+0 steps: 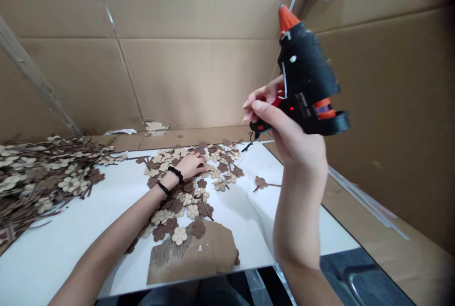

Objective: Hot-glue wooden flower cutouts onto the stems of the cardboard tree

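Observation:
My right hand [284, 121] is raised and wrapped round the handle of a black and orange hot glue gun [307, 73]. Its orange nozzle points up and away, and a small red light glows on its side. Lower down, my left hand [193, 164], with two dark bands at the wrist, rests on a heap of cream and brown flower cutouts [177, 205]. Its fingers are spread over the flowers, and none is visibly gripped. A single brown flower on a stem [261, 182] lies apart, to the right of the heap.
A torn cardboard piece [213, 254] with dark strips lies at the white table's [117, 216] front edge. On the left is a big pile of stemmed flowers [46, 173]. Cardboard walls [199, 73] rise behind and on the right. A cord trails below the glue gun.

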`<control>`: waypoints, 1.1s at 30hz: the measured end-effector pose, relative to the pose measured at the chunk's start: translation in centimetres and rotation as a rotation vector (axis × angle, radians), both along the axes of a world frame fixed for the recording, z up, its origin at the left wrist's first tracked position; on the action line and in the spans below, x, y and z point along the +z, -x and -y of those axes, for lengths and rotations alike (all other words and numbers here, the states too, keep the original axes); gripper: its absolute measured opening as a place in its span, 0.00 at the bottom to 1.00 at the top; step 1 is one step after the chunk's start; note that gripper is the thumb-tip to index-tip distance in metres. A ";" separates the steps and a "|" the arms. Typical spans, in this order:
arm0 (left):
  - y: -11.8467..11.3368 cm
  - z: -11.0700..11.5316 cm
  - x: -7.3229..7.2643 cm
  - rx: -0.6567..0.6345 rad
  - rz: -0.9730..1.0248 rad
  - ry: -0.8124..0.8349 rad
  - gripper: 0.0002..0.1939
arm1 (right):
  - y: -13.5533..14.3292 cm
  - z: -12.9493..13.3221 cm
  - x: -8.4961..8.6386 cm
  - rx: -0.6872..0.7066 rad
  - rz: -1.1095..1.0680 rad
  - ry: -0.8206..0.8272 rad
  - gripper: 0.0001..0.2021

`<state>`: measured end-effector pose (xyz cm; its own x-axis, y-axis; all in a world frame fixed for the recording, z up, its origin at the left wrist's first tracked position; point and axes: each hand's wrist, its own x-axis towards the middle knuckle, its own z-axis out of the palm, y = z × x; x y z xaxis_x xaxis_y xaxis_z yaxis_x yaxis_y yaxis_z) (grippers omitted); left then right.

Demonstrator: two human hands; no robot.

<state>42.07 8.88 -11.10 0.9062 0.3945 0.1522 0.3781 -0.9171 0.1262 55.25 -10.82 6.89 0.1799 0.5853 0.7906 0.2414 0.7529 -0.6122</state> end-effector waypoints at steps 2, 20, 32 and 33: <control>-0.8 -0.1 -0.7 -0.050 0.005 0.022 0.14 | -0.2 -0.2 -0.2 -0.031 0.023 0.061 0.09; 10.0 6.6 16.2 0.115 0.815 0.695 0.13 | 0.8 -3.5 -1.8 0.090 0.296 0.462 0.27; 11.4 8.6 17.3 0.116 0.738 0.709 0.16 | 1.9 -4.3 -2.7 0.045 0.116 0.475 0.29; 11.5 8.6 17.3 0.119 0.728 0.705 0.17 | 1.8 -4.4 -2.8 0.037 0.128 0.474 0.30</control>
